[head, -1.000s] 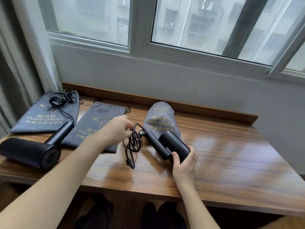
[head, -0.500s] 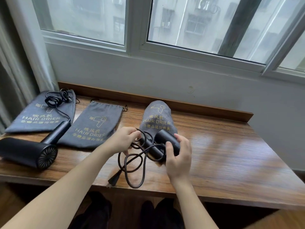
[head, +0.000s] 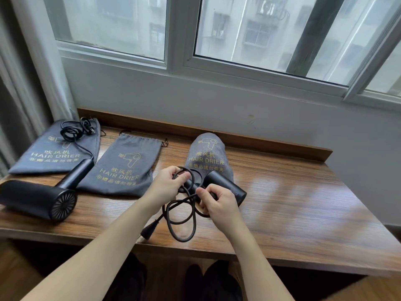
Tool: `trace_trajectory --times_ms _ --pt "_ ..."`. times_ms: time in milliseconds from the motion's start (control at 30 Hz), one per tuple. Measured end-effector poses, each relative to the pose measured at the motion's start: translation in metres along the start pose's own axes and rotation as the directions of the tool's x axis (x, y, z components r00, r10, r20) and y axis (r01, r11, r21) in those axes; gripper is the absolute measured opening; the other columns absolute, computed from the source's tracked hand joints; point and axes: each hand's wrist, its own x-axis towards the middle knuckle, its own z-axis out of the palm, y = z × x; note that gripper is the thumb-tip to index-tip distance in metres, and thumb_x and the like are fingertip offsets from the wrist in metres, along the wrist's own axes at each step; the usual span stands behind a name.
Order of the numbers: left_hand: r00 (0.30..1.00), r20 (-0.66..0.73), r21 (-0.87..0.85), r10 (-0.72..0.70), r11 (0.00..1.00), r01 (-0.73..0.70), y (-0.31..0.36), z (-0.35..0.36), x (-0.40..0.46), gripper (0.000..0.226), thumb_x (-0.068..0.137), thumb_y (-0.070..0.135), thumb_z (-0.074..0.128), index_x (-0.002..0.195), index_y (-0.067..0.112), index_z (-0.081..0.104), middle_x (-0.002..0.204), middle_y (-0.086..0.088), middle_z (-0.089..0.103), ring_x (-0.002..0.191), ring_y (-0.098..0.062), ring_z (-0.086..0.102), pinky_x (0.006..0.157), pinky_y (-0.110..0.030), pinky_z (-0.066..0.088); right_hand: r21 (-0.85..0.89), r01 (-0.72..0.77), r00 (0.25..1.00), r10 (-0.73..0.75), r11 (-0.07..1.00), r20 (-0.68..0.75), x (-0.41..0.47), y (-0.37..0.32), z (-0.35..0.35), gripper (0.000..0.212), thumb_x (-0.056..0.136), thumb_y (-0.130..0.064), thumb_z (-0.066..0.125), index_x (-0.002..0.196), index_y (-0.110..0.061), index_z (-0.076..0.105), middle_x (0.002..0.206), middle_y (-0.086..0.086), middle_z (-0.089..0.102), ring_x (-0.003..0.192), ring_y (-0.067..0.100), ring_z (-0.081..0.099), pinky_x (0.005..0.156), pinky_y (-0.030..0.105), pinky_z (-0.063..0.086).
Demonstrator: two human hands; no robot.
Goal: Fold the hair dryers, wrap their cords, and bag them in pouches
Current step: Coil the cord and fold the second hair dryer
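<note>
A folded black hair dryer [head: 227, 185] lies at the table's middle, in front of a stuffed grey pouch [head: 207, 155]. My left hand [head: 167, 184] pinches a loop of its black cord [head: 180, 222] near the handle. My right hand [head: 219, 203] pinches the cord just in front of the dryer. Loose loops and the plug [head: 149, 231] hang toward the table's front edge. A second, unfolded hair dryer [head: 36, 198] lies at the left, its cord [head: 73, 131] coiled on a flat pouch [head: 45, 157]. Another flat pouch [head: 125, 168] lies between them.
The wooden table [head: 293, 203] runs along a wall under a window, with a raised back lip [head: 271, 141]. A curtain [head: 19, 94] hangs at the far left. Bare wood shows on the right half.
My right hand left the dryer body and now pinches the cord. The bundled cord has come loose into large loops, and the plug dropped toward the front edge.
</note>
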Motion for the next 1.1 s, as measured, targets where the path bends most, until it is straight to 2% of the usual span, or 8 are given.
trace_trajectory --times_ms 233,333,467,667,767,867,967,1100 --pt "0.964 0.266 -0.061 -0.027 0.997 0.045 0.003 -0.010 -0.007 0.054 0.076 0.030 0.080 0.121 0.017 0.053 0.088 -0.004 0.060 0.076 -0.011 0.063 0.065 -0.028 0.052 0.289 -0.076 0.995 0.092 0.954 -0.041 0.008 -0.011 0.000 0.031 0.103 -0.019 0.050 0.079 -0.003 0.059 0.063 0.002 0.065 0.052 0.014 0.060 0.051 0.027 0.048" --pt "0.916 0.401 -0.188 -0.025 0.976 0.109 0.001 -0.019 -0.009 0.065 0.069 0.010 0.080 0.126 0.018 0.050 0.093 -0.005 0.064 0.085 -0.023 0.067 0.067 -0.038 0.053 0.307 -0.087 0.986 0.126 0.948 -0.111 0.010 -0.011 0.002 0.029 0.103 -0.018 0.050 0.081 -0.003 0.060 0.065 0.003 0.066 0.057 0.016 0.063 0.056 0.032 0.054" --pt "0.911 0.409 -0.026 -0.055 0.997 0.072 -0.003 -0.022 -0.011 0.073 0.066 -0.014 0.073 0.127 0.020 0.052 0.094 -0.013 0.066 0.081 -0.027 0.072 0.069 -0.042 0.057 0.317 -0.073 0.970 0.142 0.946 -0.199 0.012 -0.006 -0.005 0.021 0.101 -0.016 0.054 0.082 -0.011 0.059 0.064 0.001 0.064 0.059 0.014 0.063 0.055 0.026 0.053" --pt "0.961 0.271 0.026 -0.048 0.999 0.043 0.002 -0.018 -0.008 0.056 0.075 -0.021 0.062 0.119 0.014 0.056 0.085 -0.014 0.071 0.065 -0.020 0.070 0.050 -0.033 0.055 -0.239 0.010 0.999 0.000 0.971 0.045 0.011 -0.002 -0.020 0.027 0.080 -0.032 0.077 0.067 -0.018 0.057 0.058 -0.009 0.055 0.056 0.005 0.049 0.058 0.025 0.042" --pt "0.976 0.215 0.069 -0.013 0.998 -0.002 0.004 -0.008 -0.006 0.059 0.068 -0.018 0.065 0.112 0.020 0.059 0.088 -0.011 0.074 0.073 -0.024 0.073 0.053 -0.041 0.059 -0.412 0.025 0.977 0.065 0.911 0.201 0.008 -0.010 -0.012 0.034 0.072 -0.048 0.080 0.073 -0.023 0.057 0.069 -0.011 0.062 0.068 0.006 0.058 0.066 0.028 0.049" --pt "0.982 0.191 0.063 0.004 0.998 -0.017 0.005 -0.002 -0.007 0.055 0.070 -0.014 0.064 0.109 0.025 0.059 0.091 -0.008 0.074 0.079 -0.028 0.073 0.058 -0.043 0.060 -0.458 0.069 0.976 0.035 0.886 0.214 0.009 -0.011 -0.002 0.022 0.078 -0.042 0.077 0.076 -0.028 0.060 0.077 -0.011 0.065 0.076 0.010 0.061 0.074 0.035 0.053" --pt "0.980 0.200 0.017 0.000 1.000 -0.003 0.001 -0.004 -0.009 0.048 0.078 -0.016 0.064 0.112 0.018 0.058 0.087 -0.004 0.073 0.073 -0.019 0.071 0.051 -0.034 0.056 -0.308 0.017 0.993 0.019 0.951 0.114 0.012 -0.003 -0.002 0.020 0.082 -0.031 0.074 0.069 -0.029 0.058 0.068 -0.011 0.063 0.068 0.007 0.058 0.067 0.030 0.049" --pt "0.990 0.135 -0.027 -0.046 0.998 0.051 -0.008 -0.016 -0.008 0.044 0.079 -0.021 0.060 0.108 0.013 0.061 0.089 -0.007 0.073 0.076 -0.018 0.070 0.070 -0.046 0.060 0.133 -0.120 0.990 0.129 0.984 -0.062 0.012 0.005 -0.009 0.022 0.093 -0.013 0.064 0.073 -0.019 0.055 0.058 -0.003 0.058 0.056 0.015 0.053 0.056 0.035 0.046"
